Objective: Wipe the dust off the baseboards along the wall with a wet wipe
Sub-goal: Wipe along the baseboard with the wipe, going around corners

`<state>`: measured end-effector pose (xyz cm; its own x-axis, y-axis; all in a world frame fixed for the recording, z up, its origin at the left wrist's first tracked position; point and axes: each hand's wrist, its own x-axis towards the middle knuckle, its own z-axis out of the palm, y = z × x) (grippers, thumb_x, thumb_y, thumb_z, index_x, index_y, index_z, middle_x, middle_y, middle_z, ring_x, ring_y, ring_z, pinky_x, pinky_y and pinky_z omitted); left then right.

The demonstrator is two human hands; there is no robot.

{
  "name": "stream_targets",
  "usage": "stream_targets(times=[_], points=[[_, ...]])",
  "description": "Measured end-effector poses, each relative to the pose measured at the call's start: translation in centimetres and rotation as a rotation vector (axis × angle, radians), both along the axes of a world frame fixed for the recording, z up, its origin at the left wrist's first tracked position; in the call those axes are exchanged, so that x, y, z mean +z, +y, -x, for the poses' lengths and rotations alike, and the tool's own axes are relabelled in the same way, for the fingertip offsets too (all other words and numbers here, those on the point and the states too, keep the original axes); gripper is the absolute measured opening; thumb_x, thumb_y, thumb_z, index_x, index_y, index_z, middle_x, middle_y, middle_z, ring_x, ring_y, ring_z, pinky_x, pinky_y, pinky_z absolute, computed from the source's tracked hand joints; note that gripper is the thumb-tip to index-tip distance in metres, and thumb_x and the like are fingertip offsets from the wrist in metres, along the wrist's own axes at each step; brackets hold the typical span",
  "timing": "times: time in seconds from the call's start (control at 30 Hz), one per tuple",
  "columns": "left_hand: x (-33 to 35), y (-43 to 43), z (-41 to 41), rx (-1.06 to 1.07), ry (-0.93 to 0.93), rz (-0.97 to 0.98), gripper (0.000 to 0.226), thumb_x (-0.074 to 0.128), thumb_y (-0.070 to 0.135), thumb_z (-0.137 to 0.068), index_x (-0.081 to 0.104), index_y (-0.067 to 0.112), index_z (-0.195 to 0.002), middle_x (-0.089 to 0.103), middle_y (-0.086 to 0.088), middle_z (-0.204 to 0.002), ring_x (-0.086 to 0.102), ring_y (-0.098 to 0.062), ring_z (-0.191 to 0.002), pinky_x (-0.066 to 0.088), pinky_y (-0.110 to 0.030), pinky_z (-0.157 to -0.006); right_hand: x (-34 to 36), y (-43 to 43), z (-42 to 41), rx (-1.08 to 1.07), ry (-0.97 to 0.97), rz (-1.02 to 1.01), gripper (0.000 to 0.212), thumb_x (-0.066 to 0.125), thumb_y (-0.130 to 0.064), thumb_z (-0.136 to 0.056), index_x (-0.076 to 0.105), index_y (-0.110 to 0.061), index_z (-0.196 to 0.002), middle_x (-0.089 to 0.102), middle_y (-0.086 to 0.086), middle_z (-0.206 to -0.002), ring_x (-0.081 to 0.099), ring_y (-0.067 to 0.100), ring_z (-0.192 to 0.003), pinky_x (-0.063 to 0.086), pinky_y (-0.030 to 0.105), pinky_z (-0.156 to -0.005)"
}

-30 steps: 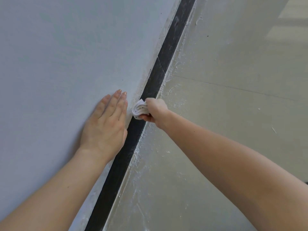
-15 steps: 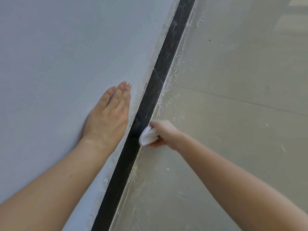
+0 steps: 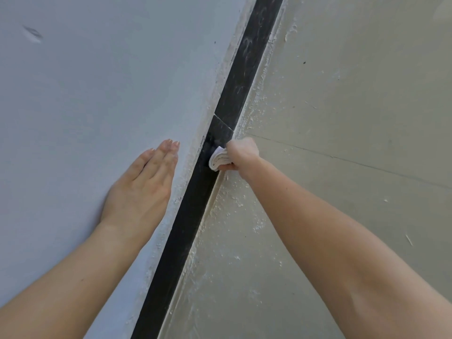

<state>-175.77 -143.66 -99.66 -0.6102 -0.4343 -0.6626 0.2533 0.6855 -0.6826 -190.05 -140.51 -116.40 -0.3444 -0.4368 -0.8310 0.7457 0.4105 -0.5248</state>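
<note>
— So where's the wipe [image 3: 218, 159] right now?

— Near the middle of the frame, folded into a white wad. The right hand [image 3: 243, 152] has its fingers curled tight around it, pushing it against the dark baseboard [image 3: 193, 204], just below a joint line between two baseboard pieces.

— And the other hand?

— The left hand [image 3: 144, 189] lies flat on the pale wall [image 3: 97, 94], centre-left, fingers straight and pressed together, holding nothing. It sits just beside the baseboard's upper edge without touching the wipe.

— How does the baseboard run?

— Diagonally, from the bottom centre up to the top right. Pale streaks show on its upper stretch. White flecks and crumbs lie along the beige floor [image 3: 342, 118] beside it, at right.

— Anything on the wall?

— A small scuff mark [image 3: 33, 34] in the upper left.
</note>
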Motion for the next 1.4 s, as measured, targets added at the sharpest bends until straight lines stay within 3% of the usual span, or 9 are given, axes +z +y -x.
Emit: stream_targets(times=[0.17, 0.27, 0.47, 0.7, 0.8, 0.9, 1.0, 1.2, 1.4], points=[[0.6, 0.3, 0.7, 0.027, -0.035, 0.003, 0.076, -0.024, -0.003, -0.057, -0.035, -0.009, -0.133, -0.044, -0.021, -0.139, -0.04, -0.03, -0.129, -0.035, -0.05, -0.091, 0.8, 0.4, 2.7, -0.263, -0.021, 0.001, 0.027, 0.053, -0.016, -0.091, 0.055, -0.004, -0.114, 0.063, 0.013, -0.106, 0.067, 0.029, -0.09, 0.058, 0.037, -0.08], [0.9, 0.1, 0.9, 0.016, -0.028, 0.012, 0.075, -0.022, -0.002, -0.057, -0.034, -0.007, -0.131, -0.043, -0.02, -0.141, -0.042, -0.033, -0.125, -0.035, -0.051, -0.093, 2.1, 1.8, 2.1, -0.441, 0.089, 0.013, 0.025, 0.047, -0.03, -0.092, 0.058, -0.009, -0.097, 0.063, 0.008, -0.092, 0.067, 0.027, -0.083, 0.06, 0.038, -0.071], [1.4, 0.1, 1.6, 0.002, 0.037, 0.022, 0.082, -0.022, 0.001, -0.058, -0.028, -0.003, -0.139, -0.034, -0.019, -0.148, -0.033, -0.034, -0.136, -0.029, -0.048, -0.103, 3.4, 4.4, -5.8, -0.04, 0.319, 0.101, 0.026, 0.049, -0.033, -0.079, 0.053, -0.008, -0.073, 0.057, 0.003, -0.072, 0.063, 0.026, -0.072, 0.057, 0.052, -0.067], [0.4, -0.5, 1.1, -0.037, 0.118, 0.005, 0.071, -0.015, 0.001, -0.07, -0.025, -0.003, -0.14, -0.032, -0.017, -0.15, -0.03, -0.032, -0.138, -0.032, -0.045, -0.098, 1.2, 8.4, -15.5, 0.414, -0.242, 0.263, 0.006, 0.053, -0.011, -0.086, 0.055, -0.01, -0.091, 0.058, 0.005, -0.085, 0.06, 0.014, -0.073, 0.053, 0.024, -0.06], [0.0, -0.9, 0.7, -0.078, 0.163, 0.001, 0.062, 0.004, 0.007, -0.087, -0.023, -0.002, -0.142, -0.03, -0.015, -0.151, -0.029, -0.031, -0.139, -0.03, -0.044, -0.101, 1.0, 8.1, -16.7, 0.279, -0.508, 0.265, 0.015, 0.054, -0.002, -0.089, 0.052, -0.01, -0.1, 0.057, 0.008, -0.092, 0.063, 0.019, -0.083, 0.057, 0.031, -0.074], [-0.4, -1.1, 0.5, -0.11, 0.172, 0.014, 0.065, -0.008, 0.005, -0.079, -0.023, -0.002, -0.141, -0.029, -0.015, -0.152, -0.028, -0.03, -0.139, -0.03, -0.044, -0.101, 0.7, 6.9, -16.2, 0.095, -0.666, 0.194, 0.034, 0.055, 0.002, -0.089, 0.046, -0.001, -0.122, 0.057, 0.019, -0.113, 0.066, 0.026, -0.089, 0.059, 0.035, -0.075], [-0.5, -1.1, 0.5, -0.15, 0.175, 0.026, 0.063, -0.005, 0.006, -0.083, -0.021, -0.003, -0.142, -0.027, -0.015, -0.153, -0.027, -0.03, -0.14, -0.031, -0.044, -0.101, 0.8, 5.8, -14.5, -0.044, -0.705, 0.163, 0.038, 0.052, 0.002, -0.089, 0.045, 0.001, -0.126, 0.051, 0.025, -0.126, 0.067, 0.031, -0.091, 0.059, 0.031, -0.063], [-0.6, -1.2, 0.5, -0.159, 0.214, 0.036, 0.063, 0.017, 0.019, -0.095, -0.017, -0.001, -0.145, -0.025, -0.014, -0.154, -0.027, -0.03, -0.14, -0.03, -0.045, -0.101, 1.1, 4.4, -8.9, -0.158, -0.617, 0.244, 0.031, 0.045, -0.001, -0.092, 0.048, 0.005, -0.122, 0.056, 0.027, -0.121, 0.067, 0.027, -0.076, 0.058, 0.028, -0.053], [-0.6, -1.1, 0.3, -0.143, 0.307, -0.024, 0.067, 0.021, 0.026, -0.095, -0.016, 0.0, -0.144, -0.021, -0.012, -0.155, -0.025, -0.026, -0.141, -0.025, -0.042, -0.108, 3.3, 3.3, -2.2, -0.253, -0.538, 0.281, 0.011, 0.043, 0.005, -0.09, 0.052, 0.0, -0.086, 0.062, 0.022, -0.088, 0.066, 0.027, -0.063, 0.058, 0.027, -0.048]])
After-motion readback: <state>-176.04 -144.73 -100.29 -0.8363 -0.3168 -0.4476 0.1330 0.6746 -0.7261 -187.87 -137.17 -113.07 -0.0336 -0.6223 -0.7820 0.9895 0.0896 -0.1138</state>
